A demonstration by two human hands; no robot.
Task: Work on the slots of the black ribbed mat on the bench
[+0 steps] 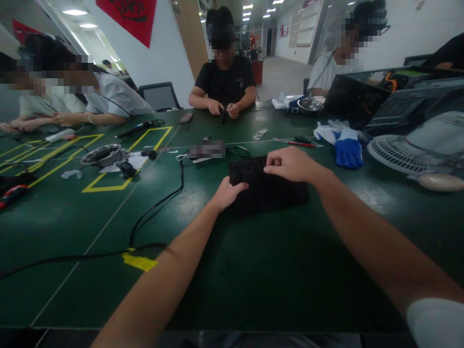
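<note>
A flat black rectangular piece (270, 193), like a thin panel or folded pouch, lies at a slant on the green table in front of me. My left hand (230, 192) grips its left edge, thumb on top and the other fingers hidden beneath. Over its upper edge my right hand (290, 163) is closed in a pinch, thumb against index finger. Whatever sits between those fingertips is too small or hidden to make out. The piece is dark, so its surface details hardly show.
A black cable (155, 210) with a yellow tag (140, 262) runs left of my left arm. Blue-and-white gloves (347, 147), a white fan (398, 154) and a red screwdriver (300, 143) lie to the right. A metal ring-shaped part (103, 154) is left. A person (226, 79) sits opposite, handling a small dark object.
</note>
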